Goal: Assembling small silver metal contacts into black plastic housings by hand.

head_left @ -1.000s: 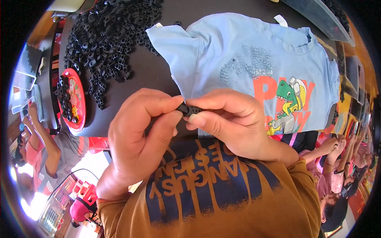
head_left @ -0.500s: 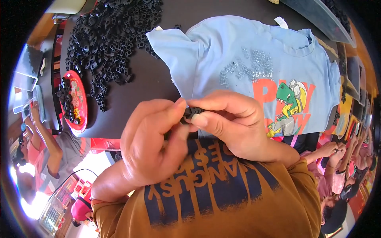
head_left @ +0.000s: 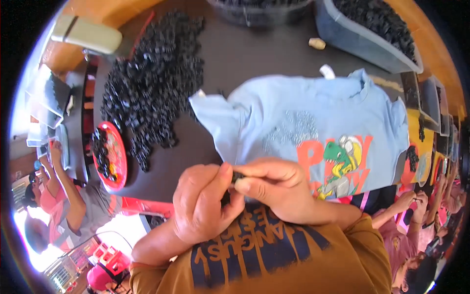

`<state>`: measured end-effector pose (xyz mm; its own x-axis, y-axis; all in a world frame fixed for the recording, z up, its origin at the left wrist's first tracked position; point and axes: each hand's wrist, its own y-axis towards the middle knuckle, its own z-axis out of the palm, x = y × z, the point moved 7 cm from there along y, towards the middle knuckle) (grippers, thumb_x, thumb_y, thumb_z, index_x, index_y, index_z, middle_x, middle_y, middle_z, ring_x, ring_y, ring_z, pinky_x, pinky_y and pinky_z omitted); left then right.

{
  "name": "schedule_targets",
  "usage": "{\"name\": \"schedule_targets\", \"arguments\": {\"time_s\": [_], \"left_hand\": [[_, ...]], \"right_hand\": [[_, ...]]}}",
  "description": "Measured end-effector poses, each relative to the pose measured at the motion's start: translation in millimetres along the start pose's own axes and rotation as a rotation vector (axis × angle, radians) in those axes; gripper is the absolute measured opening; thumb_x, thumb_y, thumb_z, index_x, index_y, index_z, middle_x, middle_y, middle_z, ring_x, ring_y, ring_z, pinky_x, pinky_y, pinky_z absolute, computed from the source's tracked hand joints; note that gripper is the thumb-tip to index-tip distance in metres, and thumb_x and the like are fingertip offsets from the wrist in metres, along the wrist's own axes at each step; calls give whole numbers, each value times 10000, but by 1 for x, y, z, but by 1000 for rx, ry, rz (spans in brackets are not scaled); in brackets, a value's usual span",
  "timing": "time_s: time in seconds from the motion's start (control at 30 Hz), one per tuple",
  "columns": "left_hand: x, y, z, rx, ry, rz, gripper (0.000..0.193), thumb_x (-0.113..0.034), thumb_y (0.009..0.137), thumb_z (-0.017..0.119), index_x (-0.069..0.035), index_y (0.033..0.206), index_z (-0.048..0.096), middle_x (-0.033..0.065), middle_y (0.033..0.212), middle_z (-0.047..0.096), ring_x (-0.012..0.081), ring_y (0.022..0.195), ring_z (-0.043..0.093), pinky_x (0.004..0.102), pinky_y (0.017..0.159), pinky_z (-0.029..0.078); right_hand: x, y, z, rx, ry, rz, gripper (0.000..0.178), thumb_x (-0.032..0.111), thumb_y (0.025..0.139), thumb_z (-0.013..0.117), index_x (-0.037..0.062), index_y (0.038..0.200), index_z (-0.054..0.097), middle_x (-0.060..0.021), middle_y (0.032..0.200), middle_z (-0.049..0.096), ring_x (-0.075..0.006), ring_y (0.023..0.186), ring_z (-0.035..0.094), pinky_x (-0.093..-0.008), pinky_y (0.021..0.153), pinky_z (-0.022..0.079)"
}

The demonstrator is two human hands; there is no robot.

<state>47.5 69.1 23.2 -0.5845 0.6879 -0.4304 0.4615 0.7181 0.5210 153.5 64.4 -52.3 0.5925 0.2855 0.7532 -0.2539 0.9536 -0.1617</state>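
Close in front of my chest, my left hand (head_left: 201, 203) and my right hand (head_left: 280, 188) meet at the fingertips. Between them is a small black plastic piece (head_left: 237, 176), mostly covered by my fingers. My right thumb and forefinger pinch it, and the closed fingers of my left hand press on its other side. Just beyond my hands lies a light blue T-shirt (head_left: 264, 105) with a cartoon dinosaur print. Small clear or silvery bits (head_left: 293, 128) are spread on its cloth. A large heap of similar black pieces (head_left: 156, 73) covers the table to the left.
A red plate (head_left: 117, 152) with black pieces stands at the left table edge. Grey tubs (head_left: 362, 41) of black parts sit at the far side. A small beige object (head_left: 317, 43) lies near them. Other people (head_left: 68, 196) work on both sides.
The view has tilted up, so the table and my hands appear lower and the far tubs show more. Both hands stay together on the black piece.
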Motion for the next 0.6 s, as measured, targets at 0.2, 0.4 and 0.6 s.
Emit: {"name": "schedule_targets", "arguments": {"time_s": [0.2, 0.4, 0.6], "left_hand": [[7, 7, 4, 165, -131, -46, 466, -33, 592, 755, 36, 1017, 578, 111, 857, 557, 258, 676, 569, 358, 580, 488], [34, 79, -3, 70, -57, -76, 362, -53, 621, 794, -42, 923, 596, 60, 721, 527, 140, 499, 444, 264, 468, 377], [105, 187, 14, -10, -94, -129, 357, -126, 747, 697, 10, 1054, 576, 46, 797, 558, 120, 686, 513, 259, 628, 435]], "right_hand": [[6, -6, -2, 60, -74, -27, 179, 101, 915, 563, -40, 1000, 634, -35, 897, 629, -63, 804, 558, -210, 680, 446], [7, -7, -7, 14, 29, -10, 221, 70, 930, 511, -31, 1115, 577, -101, 1048, 616, -141, 978, 580, -253, 858, 450], [2, -5, 2, 128, -156, 13, 220, 81, 938, 501, -24, 1118, 571, -96, 1052, 619, -140, 989, 582, -268, 891, 441]]}}
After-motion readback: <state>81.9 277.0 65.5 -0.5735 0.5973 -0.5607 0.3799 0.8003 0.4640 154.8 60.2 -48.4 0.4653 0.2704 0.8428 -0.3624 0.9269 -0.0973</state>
